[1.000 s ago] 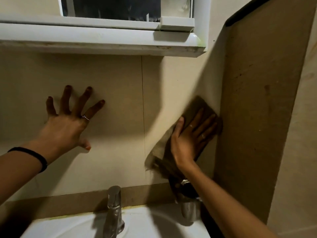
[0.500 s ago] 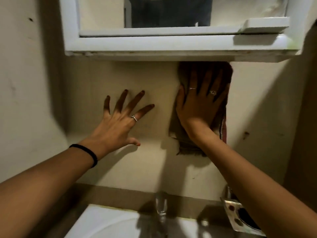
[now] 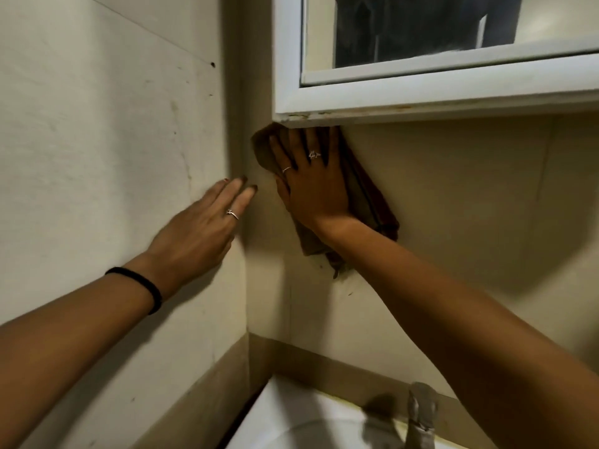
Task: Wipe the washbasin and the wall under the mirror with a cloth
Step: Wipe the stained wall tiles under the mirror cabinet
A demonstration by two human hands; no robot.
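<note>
My right hand presses a brown cloth flat against the beige wall, just under the left end of the white mirror cabinet. Its fingertips are hidden beneath the cabinet's lower edge. The cloth's upper corner pokes out past the fingers toward the room corner, and its tail hangs below the wrist. My left hand lies flat on the side wall, fingers extended toward the corner, holding nothing. The white washbasin shows at the bottom.
A metal tap stands blurred at the back of the basin. A darker tile band runs along both walls above the basin. The mirror sits inside the cabinet frame above.
My right hand has swept the cloth leftward along the wall, from the right side to the left corner under the cabinet. My left hand has shifted from the back wall onto the side wall.
</note>
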